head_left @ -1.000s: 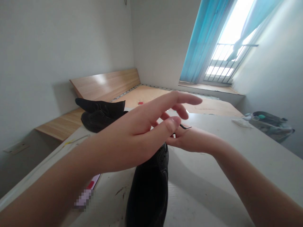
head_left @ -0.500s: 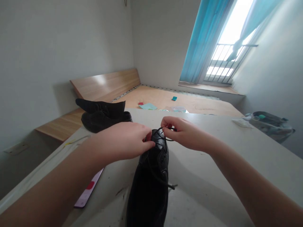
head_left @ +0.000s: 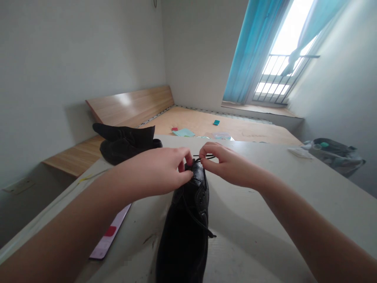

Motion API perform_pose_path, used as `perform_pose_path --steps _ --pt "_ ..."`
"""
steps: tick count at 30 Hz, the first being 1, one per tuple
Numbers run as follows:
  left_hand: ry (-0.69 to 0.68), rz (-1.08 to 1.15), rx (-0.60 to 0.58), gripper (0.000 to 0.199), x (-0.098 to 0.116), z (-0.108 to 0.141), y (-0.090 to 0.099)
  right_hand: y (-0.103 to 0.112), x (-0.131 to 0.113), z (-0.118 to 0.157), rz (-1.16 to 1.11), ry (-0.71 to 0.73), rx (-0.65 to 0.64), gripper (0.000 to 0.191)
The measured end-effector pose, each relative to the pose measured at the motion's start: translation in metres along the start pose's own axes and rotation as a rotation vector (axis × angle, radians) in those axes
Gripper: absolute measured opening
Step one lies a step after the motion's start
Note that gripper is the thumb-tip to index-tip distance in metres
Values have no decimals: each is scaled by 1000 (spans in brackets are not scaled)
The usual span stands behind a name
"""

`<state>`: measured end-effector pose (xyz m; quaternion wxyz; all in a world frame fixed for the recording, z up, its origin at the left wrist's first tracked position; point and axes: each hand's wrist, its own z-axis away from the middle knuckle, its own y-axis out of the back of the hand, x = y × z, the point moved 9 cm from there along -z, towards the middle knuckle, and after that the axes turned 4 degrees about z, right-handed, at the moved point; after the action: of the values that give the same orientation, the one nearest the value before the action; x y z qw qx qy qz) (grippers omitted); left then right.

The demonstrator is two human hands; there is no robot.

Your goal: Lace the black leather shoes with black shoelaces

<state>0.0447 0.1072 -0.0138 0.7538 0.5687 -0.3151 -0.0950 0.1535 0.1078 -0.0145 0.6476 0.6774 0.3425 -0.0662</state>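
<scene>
A black leather lace-up shoe lies on the white table, its toe toward me. Between the thumb and fingers of my right hand, a thin black shoelace is pinched just above the top of the shoe. My left hand is at the left side of the shoe's opening, fingers curled and thumb apart from the index fingertip; its thumb touches or nearly touches the tongue. The lace's other end hangs loose over the front of the shoe to the right. Fingers partly hide the upper eyelets.
Another black shoe rests at the table's back left, with a dark flap-like piece on top. A pink flat item lies under my left forearm. Beyond the white table are a wooden bed base and a lined bin.
My left fingers have lifted and opened away from the thumb. My right hand has risen slightly with the lace, whose loop looks smaller. The shoe has barely shifted.
</scene>
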Motion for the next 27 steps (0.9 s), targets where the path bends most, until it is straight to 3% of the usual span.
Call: perform_pose_path --steps 4,9,14,18,21,25,27 --pt "-17 -72 -79 21 -2 2 -10 0 3 -2 -85 -39 20 7" --pt "-24 39 -39 24 3 0 -8 -11 2 -3 -318 -87 -86 15" --pt "29 179 -16 48 -1 -2 -6 -21 -2 0 -464 -128 -176 17" --pt "-30 243 46 60 3 -1 2 -27 0 0 -467 -163 -189 17" --pt "-60 249 208 50 8 6 23 -27 4 0 -416 -183 -166 15" --pt "-102 270 629 29 16 32 69 -23 13 -2 -248 -192 -115 12" --pt "-134 302 697 24 19 40 78 -19 17 -4 -143 -178 -93 12"
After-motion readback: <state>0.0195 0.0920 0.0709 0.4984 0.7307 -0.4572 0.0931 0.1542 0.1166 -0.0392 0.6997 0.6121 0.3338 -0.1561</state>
